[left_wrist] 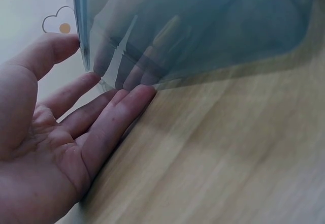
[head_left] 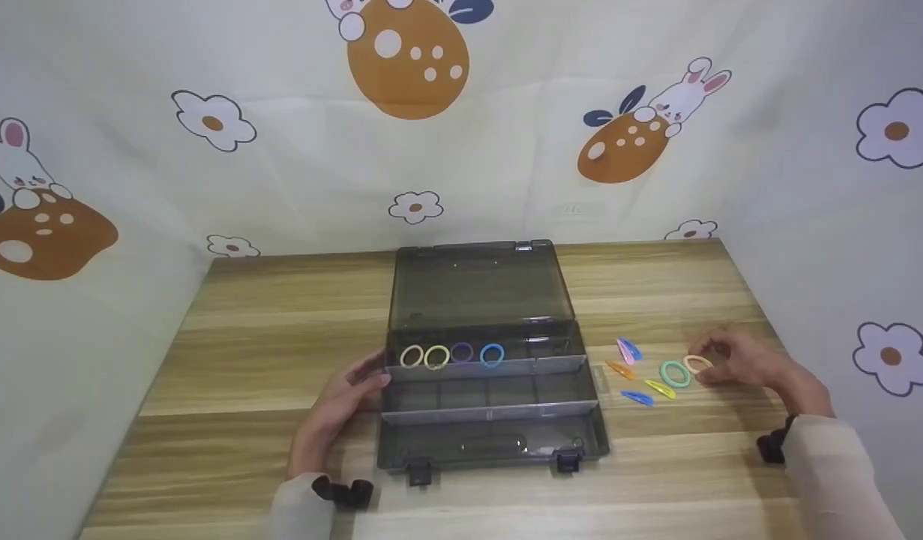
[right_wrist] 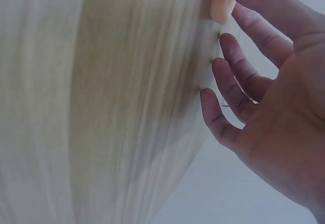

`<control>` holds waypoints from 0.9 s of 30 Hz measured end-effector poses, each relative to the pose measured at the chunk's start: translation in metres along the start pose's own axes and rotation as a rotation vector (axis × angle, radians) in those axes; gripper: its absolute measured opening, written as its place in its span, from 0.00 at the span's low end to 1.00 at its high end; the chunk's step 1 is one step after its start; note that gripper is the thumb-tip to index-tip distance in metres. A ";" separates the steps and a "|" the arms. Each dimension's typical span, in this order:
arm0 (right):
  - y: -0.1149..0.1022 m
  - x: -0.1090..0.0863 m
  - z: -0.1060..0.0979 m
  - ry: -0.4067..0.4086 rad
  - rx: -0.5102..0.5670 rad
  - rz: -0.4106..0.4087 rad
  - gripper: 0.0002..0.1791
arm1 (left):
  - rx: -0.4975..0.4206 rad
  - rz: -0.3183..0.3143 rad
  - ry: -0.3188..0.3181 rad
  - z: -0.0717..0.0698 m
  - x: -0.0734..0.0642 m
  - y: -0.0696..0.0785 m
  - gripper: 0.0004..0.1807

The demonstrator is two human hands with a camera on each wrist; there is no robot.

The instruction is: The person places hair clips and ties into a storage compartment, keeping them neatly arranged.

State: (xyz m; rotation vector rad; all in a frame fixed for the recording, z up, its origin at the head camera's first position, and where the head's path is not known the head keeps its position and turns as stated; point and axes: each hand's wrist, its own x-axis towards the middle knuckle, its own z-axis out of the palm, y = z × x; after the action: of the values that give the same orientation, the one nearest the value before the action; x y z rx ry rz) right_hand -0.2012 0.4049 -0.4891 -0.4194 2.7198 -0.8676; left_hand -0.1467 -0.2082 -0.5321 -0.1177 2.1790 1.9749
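Ring (right_wrist: 222,6), peach-coloured, sits pinched in my right hand (head_left: 742,360), just right of the green ring (head_left: 663,373); I see the box (head_left: 431,442) well leftward, my left hand's (head_left: 341,394) spread fingers touching its left side.

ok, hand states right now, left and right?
Left hand: open, touching the side of the dark, see-through plastic box.
Right hand: closed, pinching the round peach-coloured ring.
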 end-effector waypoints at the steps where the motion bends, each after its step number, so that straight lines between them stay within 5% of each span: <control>1: 0.000 0.001 0.001 0.009 -0.006 -0.001 0.19 | 0.001 0.002 -0.001 0.000 0.000 0.000 0.31; 12: -0.004 0.008 0.006 0.075 -0.070 0.015 0.10 | -0.012 0.002 -0.003 0.000 0.000 0.000 0.30; 19: -0.001 0.013 0.009 0.132 -0.054 -0.060 0.04 | -0.010 -0.002 -0.011 0.000 0.001 0.000 0.31; 27: -0.008 0.017 0.009 0.124 -0.047 0.006 0.03 | -0.003 0.009 -0.004 0.000 0.001 -0.001 0.31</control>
State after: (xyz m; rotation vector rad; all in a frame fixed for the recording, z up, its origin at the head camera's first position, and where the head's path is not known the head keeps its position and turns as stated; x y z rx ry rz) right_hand -0.2129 0.3881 -0.4945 -0.3781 2.8578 -0.8570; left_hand -0.1473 -0.2086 -0.5332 -0.1043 2.1780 1.9824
